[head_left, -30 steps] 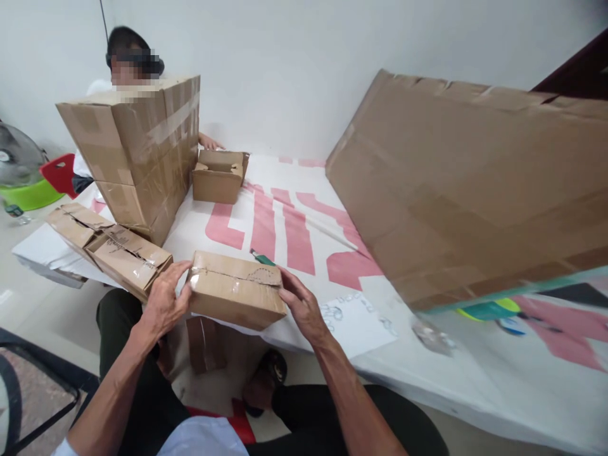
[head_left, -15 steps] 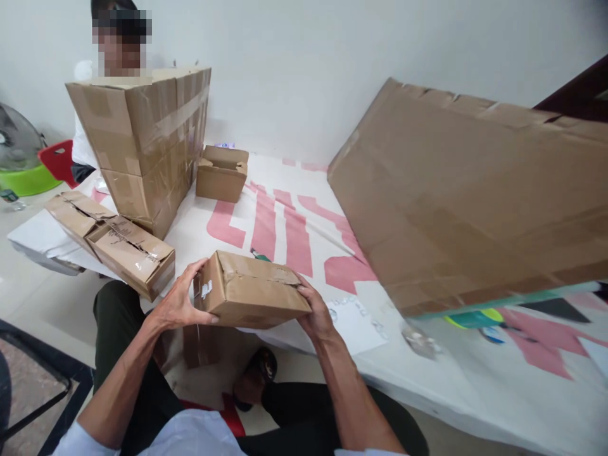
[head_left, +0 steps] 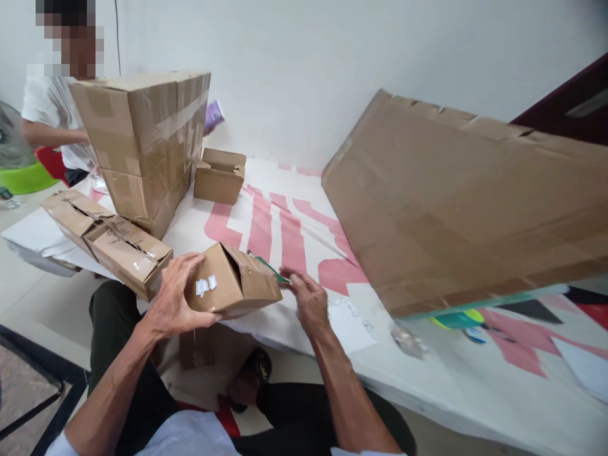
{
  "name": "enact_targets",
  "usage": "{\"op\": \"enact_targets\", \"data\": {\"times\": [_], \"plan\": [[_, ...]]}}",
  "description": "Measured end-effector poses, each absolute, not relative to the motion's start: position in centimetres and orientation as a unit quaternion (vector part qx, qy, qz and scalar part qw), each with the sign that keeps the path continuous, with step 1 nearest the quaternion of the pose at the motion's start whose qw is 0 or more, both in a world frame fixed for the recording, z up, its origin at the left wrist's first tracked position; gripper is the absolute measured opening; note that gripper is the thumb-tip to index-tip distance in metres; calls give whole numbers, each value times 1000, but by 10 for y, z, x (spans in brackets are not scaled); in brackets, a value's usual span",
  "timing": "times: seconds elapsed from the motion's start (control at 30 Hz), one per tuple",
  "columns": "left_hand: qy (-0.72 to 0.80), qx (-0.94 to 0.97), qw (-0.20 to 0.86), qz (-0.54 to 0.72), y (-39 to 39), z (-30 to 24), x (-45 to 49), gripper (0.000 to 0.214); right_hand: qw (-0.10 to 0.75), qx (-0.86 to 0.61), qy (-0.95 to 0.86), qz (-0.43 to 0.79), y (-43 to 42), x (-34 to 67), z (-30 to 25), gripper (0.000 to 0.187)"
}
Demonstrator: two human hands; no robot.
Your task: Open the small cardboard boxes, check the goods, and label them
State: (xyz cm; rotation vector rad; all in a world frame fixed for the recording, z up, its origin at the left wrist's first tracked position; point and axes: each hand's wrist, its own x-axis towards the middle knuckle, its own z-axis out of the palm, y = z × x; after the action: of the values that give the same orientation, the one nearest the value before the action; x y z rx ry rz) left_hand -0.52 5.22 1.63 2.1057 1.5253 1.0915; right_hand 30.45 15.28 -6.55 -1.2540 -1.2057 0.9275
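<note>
Plainly, the left hand (head_left: 171, 299) grips a box (head_left: 247, 284) bearing white stickers (head_left: 205, 285).

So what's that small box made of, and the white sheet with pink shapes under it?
The small box, gripped by the left hand, looks like plain brown cardboard: matte, creased, with folded flaps. The white sheet seems a printed plastic banner or coated paper: faintly glossy, softly wrinkled; I can't tell which.
</note>
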Motion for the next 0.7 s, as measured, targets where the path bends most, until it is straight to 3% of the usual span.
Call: {"op": "enact_targets", "data": {"times": [0.13,0.2,0.3,0.47,0.7], "plan": [[533,750,128,369,53,25,6,108,571,-437,-676,163,119,287,14,22],[529,756,119,366,55,28,14,109,508,-344,-786,69,101,273,52,12],[527,762,116,359,58,31,26,109,389,-252,-886,-18,91,256,86,12],[528,764,100,357,62,35,42,103,231,-221,-940,-116,105,253,96,14],[523,776,86,343,62,41,48,97,186,-209,-945,-168,107,255,99,21]]}}
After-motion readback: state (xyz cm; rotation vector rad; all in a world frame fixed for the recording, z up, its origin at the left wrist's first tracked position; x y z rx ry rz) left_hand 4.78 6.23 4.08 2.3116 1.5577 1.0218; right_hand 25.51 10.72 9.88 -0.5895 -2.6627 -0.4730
